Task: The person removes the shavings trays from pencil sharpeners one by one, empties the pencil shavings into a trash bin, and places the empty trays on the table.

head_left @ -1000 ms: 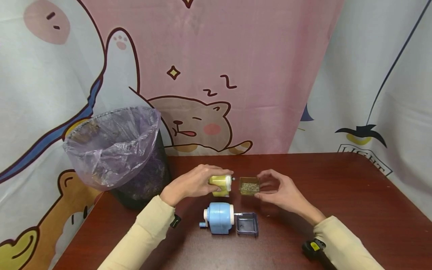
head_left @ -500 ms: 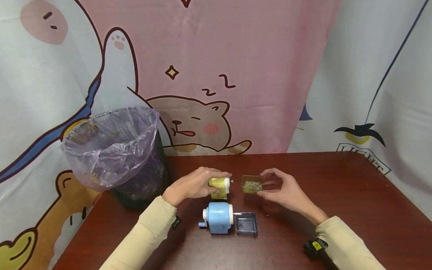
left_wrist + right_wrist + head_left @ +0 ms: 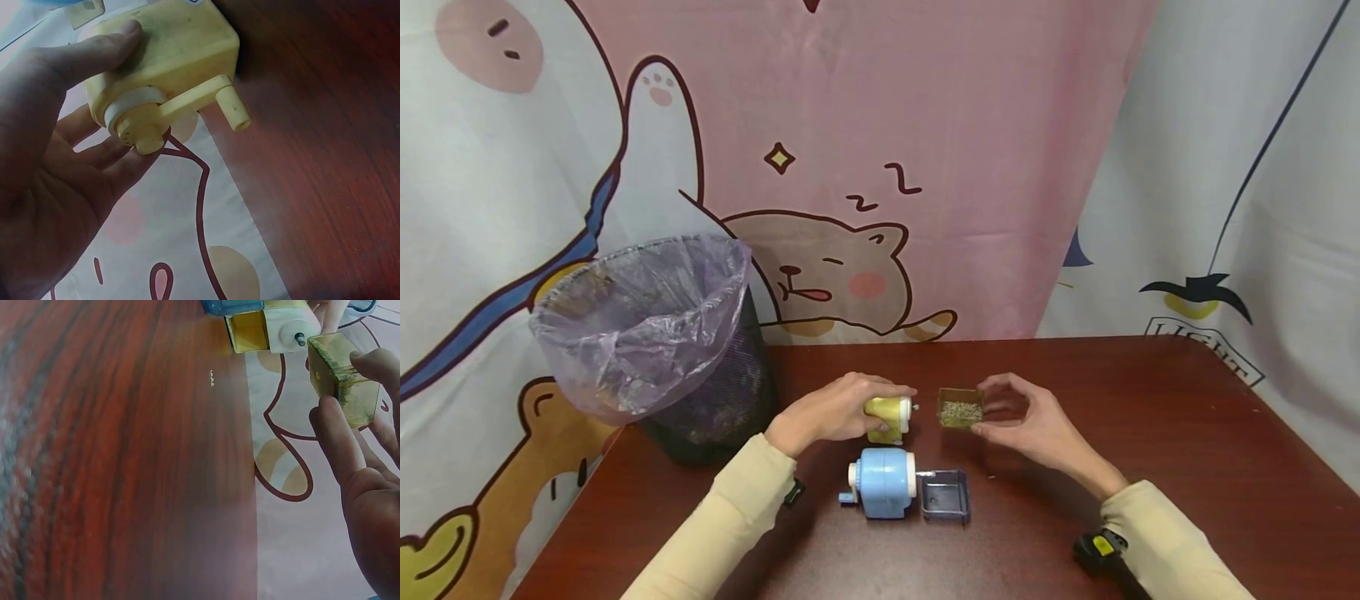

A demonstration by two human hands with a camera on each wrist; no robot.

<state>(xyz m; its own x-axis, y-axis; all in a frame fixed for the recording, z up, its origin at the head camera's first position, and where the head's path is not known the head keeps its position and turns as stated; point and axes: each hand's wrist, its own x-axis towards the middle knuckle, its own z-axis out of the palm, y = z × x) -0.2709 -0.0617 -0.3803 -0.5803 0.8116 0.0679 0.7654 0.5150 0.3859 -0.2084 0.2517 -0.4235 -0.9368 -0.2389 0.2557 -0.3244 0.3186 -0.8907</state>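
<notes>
My left hand (image 3: 838, 408) grips a yellow hand-crank pencil sharpener (image 3: 887, 418) above the table. Its crank (image 3: 200, 100) points towards the wrist camera. In my right hand (image 3: 1033, 425) I pinch a see-through yellow shavings drawer (image 3: 961, 410) by its right side, thumb and fingers on its walls. Pencil shavings (image 3: 960, 414) lie inside it. A gap separates drawer and sharpener; the right wrist view shows the drawer (image 3: 344, 381) beside the sharpener's white front (image 3: 290, 331). Nearer me on the table stands a blue crank sharpener (image 3: 886, 483), with a dark see-through drawer (image 3: 945, 496) at its right.
A mesh waste bin (image 3: 722, 400) lined with a purple plastic bag (image 3: 647, 333) stands at the left of the brown table (image 3: 1150, 433). A printed cartoon curtain (image 3: 970, 167) hangs behind. A small pale scrap (image 3: 212, 378) lies on the tabletop.
The right hand has shifted the yellow drawer slightly to the right, widening its gap from the yellow sharpener. Over the last half second both hands have stayed almost still.
</notes>
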